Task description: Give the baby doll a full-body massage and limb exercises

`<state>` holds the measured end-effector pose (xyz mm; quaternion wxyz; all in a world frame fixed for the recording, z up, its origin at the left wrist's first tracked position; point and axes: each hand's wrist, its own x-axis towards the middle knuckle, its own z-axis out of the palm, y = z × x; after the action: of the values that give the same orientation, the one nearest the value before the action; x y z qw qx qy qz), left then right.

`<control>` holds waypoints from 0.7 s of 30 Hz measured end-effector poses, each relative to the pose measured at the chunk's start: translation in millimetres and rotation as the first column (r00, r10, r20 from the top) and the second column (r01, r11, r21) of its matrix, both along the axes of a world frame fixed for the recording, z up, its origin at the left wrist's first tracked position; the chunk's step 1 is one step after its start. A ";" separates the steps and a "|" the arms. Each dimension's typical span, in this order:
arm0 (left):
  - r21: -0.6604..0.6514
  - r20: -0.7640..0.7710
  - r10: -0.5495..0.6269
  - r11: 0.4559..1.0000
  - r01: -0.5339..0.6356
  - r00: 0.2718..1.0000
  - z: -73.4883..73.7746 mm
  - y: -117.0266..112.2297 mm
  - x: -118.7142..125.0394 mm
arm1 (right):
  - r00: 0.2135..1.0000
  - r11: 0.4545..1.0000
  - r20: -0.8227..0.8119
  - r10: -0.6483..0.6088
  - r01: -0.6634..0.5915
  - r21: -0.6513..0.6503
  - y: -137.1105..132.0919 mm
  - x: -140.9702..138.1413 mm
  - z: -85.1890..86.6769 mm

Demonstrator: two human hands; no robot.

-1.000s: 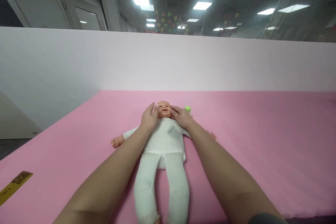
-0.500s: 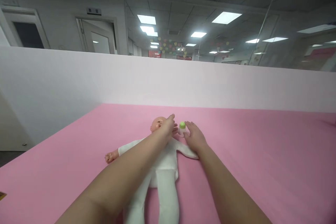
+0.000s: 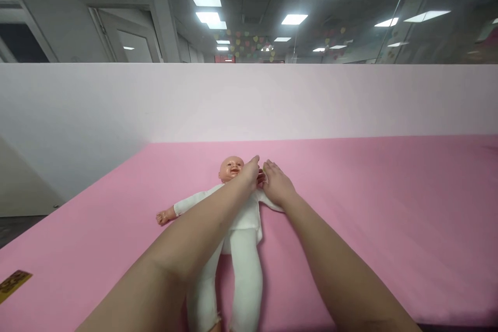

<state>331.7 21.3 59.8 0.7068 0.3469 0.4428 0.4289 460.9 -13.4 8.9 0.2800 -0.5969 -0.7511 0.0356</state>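
A baby doll in white clothes lies on its back, its head at the far end and its arms spread. Just beside its head, a small toy baby bottle is almost wholly hidden between my hands; only a sliver of its pale green top shows. My right hand is closed over the bottle from the right. On the bottle's other side is my left hand, thumb up and fingers apart, its forearm crossing above the doll's chest. Whether the left fingers touch the bottle is hard to see.
The doll lies on a pink padded surface. A white low wall runs along the back and left. A yellow and black label is at the near left edge. Beyond the wall are glass and a door.
My right hand has moved left and closed over the bottle, which showed clearly before. My left hand has stayed near the bottle. The view has tilted down a little.
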 end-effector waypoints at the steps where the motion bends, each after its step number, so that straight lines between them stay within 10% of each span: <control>1: -0.010 0.002 0.003 1.000 -0.003 1.000 1.6 -2.7 -1.4 | 1.000 1.000 0.003 -0.005 0.005 0.005 -0.6 0.4 -0.2; 7: -0.001 0.081 0.023 1.000 -0.023 0.996 20.0 -31.8 -32.9 | 0.999 0.989 -0.036 -0.035 0.040 0.142 -14.6 -3.9 9.6; 12: 0.029 0.280 0.002 1.000 -0.010 0.960 27.0 -72.7 -100.7 | 0.971 0.908 -0.083 0.224 -0.177 0.381 -61.6 -50.5 39.6; 21: -0.119 0.486 0.123 0.990 -0.074 0.865 22.5 -125.5 -157.9 | 0.776 0.770 0.108 0.621 -0.630 0.100 -118.2 -150.1 62.6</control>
<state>173.8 -104.1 82.3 0.7894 0.1687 0.2857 0.5165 310.8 -131.6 71.5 0.2646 -0.2941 -0.9167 0.0568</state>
